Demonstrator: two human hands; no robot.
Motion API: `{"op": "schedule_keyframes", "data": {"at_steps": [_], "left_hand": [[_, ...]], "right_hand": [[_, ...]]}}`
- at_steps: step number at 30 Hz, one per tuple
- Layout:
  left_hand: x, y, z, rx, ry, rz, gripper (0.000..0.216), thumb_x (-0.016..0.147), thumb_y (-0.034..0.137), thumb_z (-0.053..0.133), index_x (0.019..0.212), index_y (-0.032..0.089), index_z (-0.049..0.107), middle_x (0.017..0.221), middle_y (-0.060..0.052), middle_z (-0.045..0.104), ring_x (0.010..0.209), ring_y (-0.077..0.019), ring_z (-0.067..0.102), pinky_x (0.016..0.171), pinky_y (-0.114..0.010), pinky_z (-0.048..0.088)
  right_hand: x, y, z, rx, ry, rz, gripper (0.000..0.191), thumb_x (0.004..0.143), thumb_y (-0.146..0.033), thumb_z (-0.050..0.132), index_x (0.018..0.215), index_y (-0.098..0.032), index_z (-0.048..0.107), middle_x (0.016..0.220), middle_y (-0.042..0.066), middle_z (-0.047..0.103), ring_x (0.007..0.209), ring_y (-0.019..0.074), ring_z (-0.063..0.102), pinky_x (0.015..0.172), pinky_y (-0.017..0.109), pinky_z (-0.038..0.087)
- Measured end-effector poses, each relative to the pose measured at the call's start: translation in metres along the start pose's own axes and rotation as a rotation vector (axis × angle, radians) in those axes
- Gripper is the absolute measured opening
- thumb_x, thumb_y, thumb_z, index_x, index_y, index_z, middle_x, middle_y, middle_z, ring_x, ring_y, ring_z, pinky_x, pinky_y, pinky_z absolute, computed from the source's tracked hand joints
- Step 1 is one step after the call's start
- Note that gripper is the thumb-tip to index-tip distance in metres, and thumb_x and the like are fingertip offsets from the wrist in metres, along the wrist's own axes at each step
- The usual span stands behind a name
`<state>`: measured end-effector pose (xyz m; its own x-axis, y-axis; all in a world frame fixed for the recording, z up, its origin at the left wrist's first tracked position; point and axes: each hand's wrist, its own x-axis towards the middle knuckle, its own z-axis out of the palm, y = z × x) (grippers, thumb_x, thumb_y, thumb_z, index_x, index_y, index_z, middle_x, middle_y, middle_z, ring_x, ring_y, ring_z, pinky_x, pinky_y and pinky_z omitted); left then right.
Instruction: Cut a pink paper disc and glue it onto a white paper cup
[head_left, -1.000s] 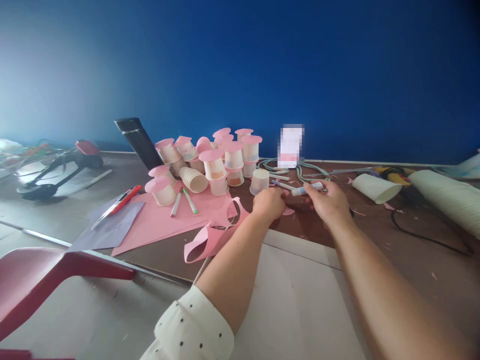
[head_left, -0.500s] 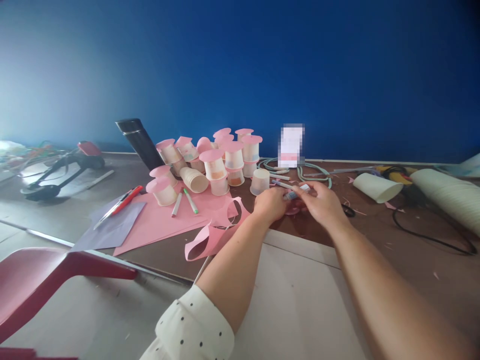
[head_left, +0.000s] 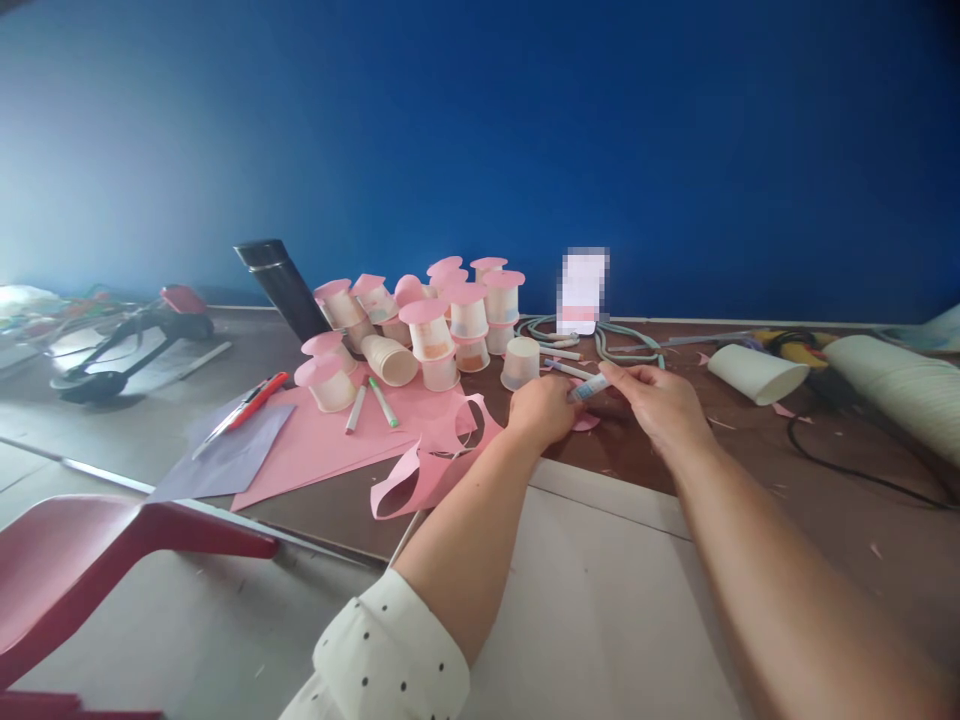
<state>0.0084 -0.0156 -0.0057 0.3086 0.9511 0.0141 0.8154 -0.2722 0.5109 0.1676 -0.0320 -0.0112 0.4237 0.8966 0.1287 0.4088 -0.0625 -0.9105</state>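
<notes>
My right hand (head_left: 660,405) pinches a small white glue tube (head_left: 590,387) and points its tip down at a pink paper circle (head_left: 585,423) on the brown table. My left hand (head_left: 541,408) is closed beside it, fingers curled on the edge of that pink piece; what it grips is mostly hidden. Just beyond my hands stands an upturned white paper cup (head_left: 519,362). Behind that is a cluster of several upturned cups with pink paper tops (head_left: 431,320).
Pink paper sheets and offcuts (head_left: 352,435) lie left of my hands with markers (head_left: 381,400), a purple sheet (head_left: 225,455) and a red cutter (head_left: 251,398). A black flask (head_left: 279,285), coiled cables (head_left: 622,345), a lying cup (head_left: 756,372), a stacked-cup sleeve (head_left: 896,390) and a red chair (head_left: 97,560) surround them.
My right hand has brought the glue tube left and down from over the table to the pink circle by my left hand. The left hand has barely moved.
</notes>
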Motion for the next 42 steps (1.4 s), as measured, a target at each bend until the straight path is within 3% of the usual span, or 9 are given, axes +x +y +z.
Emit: {"op": "schedule_keyframes", "data": {"at_steps": [4, 8, 11, 14, 19, 22, 27, 34, 42], "left_hand": [[0.0, 0.001, 0.0, -0.017, 0.01, -0.022, 0.034, 0.086, 0.042, 0.063, 0.115, 0.027, 0.072, 0.112, -0.006, 0.075, 0.105, -0.0281, 0.069, 0.087, -0.037, 0.053], [-0.001, 0.003, -0.003, -0.028, -0.006, -0.039, 0.039, 0.088, 0.042, 0.061, 0.124, 0.029, 0.069, 0.115, -0.007, 0.074, 0.106, -0.0283, 0.069, 0.088, -0.038, 0.053], [-0.002, 0.004, -0.005, -0.022, -0.011, -0.026, 0.037, 0.089, 0.041, 0.06, 0.122, 0.029, 0.07, 0.116, -0.006, 0.074, 0.106, -0.0267, 0.069, 0.088, -0.035, 0.053], [-0.002, 0.004, -0.005, -0.01, -0.029, -0.016, 0.034, 0.09, 0.04, 0.059, 0.119, 0.03, 0.071, 0.113, -0.006, 0.075, 0.104, -0.0262, 0.069, 0.086, -0.035, 0.054], [-0.001, 0.004, -0.005, 0.017, -0.08, -0.022, 0.033, 0.089, 0.04, 0.056, 0.112, 0.024, 0.074, 0.105, -0.009, 0.076, 0.098, -0.0281, 0.071, 0.083, -0.035, 0.054], [-0.001, 0.003, -0.005, 0.009, -0.08, -0.012, 0.033, 0.089, 0.041, 0.056, 0.112, 0.024, 0.074, 0.104, -0.009, 0.076, 0.098, -0.0285, 0.07, 0.082, -0.036, 0.054], [0.001, 0.0, -0.006, -0.003, -0.079, -0.004, 0.034, 0.089, 0.043, 0.058, 0.112, 0.024, 0.073, 0.107, -0.009, 0.075, 0.1, -0.0277, 0.07, 0.084, -0.035, 0.054], [0.001, -0.004, -0.002, -0.003, -0.108, 0.082, 0.038, 0.081, 0.039, 0.073, 0.115, 0.024, 0.069, 0.114, -0.006, 0.073, 0.104, -0.0242, 0.069, 0.09, -0.032, 0.054], [0.001, -0.003, 0.0, 0.078, -0.092, 0.136, 0.037, 0.086, 0.034, 0.065, 0.119, 0.018, 0.065, 0.123, -0.012, 0.069, 0.112, -0.0288, 0.066, 0.095, -0.038, 0.054]], "right_hand": [[0.004, 0.008, 0.006, 0.096, 0.002, 0.017, 0.046, 0.067, -0.069, 0.075, 0.063, -0.023, 0.07, 0.065, 0.006, 0.07, 0.068, 0.0245, 0.067, 0.06, 0.034, 0.052], [0.003, 0.006, 0.011, 0.427, -0.217, 0.167, 0.031, 0.075, -0.055, 0.075, 0.086, -0.025, 0.075, 0.085, 0.005, 0.077, 0.077, 0.0245, 0.072, 0.061, 0.034, 0.056], [0.0, 0.003, 0.012, 0.526, -0.262, 0.189, 0.03, 0.074, -0.041, 0.078, 0.098, -0.023, 0.077, 0.099, 0.006, 0.078, 0.086, 0.0255, 0.073, 0.065, 0.035, 0.058], [0.001, 0.007, 0.012, 0.427, -0.19, 0.109, 0.034, 0.072, -0.044, 0.079, 0.097, -0.021, 0.079, 0.1, 0.007, 0.078, 0.087, 0.0264, 0.072, 0.065, 0.034, 0.058], [0.004, 0.015, 0.011, 0.178, -0.016, 0.031, 0.046, 0.063, -0.058, 0.082, 0.085, -0.017, 0.081, 0.07, 0.007, 0.073, 0.068, 0.024, 0.068, 0.056, 0.032, 0.052], [0.001, 0.012, 0.01, 0.175, -0.047, 0.062, 0.047, 0.063, -0.063, 0.081, 0.079, -0.018, 0.08, 0.071, 0.006, 0.073, 0.069, 0.0231, 0.067, 0.056, 0.03, 0.051], [-0.005, 0.002, 0.007, 0.252, -0.24, 0.051, 0.046, 0.067, -0.056, 0.079, 0.101, -0.025, 0.08, 0.098, 0.004, 0.078, 0.085, 0.0226, 0.069, 0.064, 0.029, 0.052], [-0.003, -0.004, -0.005, -0.214, -0.018, -0.136, 0.037, 0.082, -0.054, 0.063, 0.087, -0.02, 0.076, 0.074, 0.006, 0.072, 0.075, 0.0256, 0.066, 0.07, 0.034, 0.047], [-0.004, 0.0, 0.003, -0.37, -0.07, -0.292, 0.023, 0.084, -0.044, 0.062, 0.086, -0.022, 0.071, 0.084, 0.008, 0.074, 0.081, 0.0259, 0.067, 0.073, 0.033, 0.045]]}}
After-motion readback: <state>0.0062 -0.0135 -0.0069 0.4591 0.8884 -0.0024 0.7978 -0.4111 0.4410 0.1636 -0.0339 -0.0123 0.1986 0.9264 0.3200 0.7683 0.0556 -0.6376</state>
